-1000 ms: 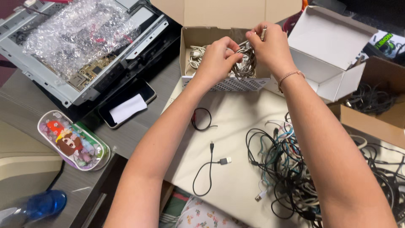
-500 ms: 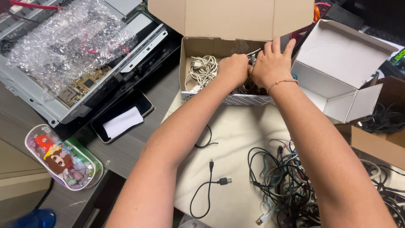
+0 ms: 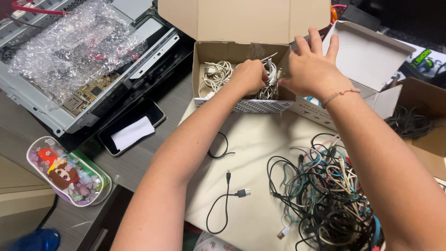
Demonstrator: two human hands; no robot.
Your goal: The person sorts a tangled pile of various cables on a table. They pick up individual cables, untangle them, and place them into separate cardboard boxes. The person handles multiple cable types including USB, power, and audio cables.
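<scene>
The left hand (image 3: 250,76) is curled into the open cardboard box (image 3: 241,104), its fingers closed on a bundle of white cables (image 3: 269,79) standing roughly upright in the right half of the box. The right hand (image 3: 312,69) rests just beside that bundle on its right, fingers spread wide and flat, gripping nothing. More coiled white cable (image 3: 216,74) lies left of the left fingers. A tangled heap of cords (image 3: 325,195) sits on the bench, nearer the person, well apart from both hands.
</scene>
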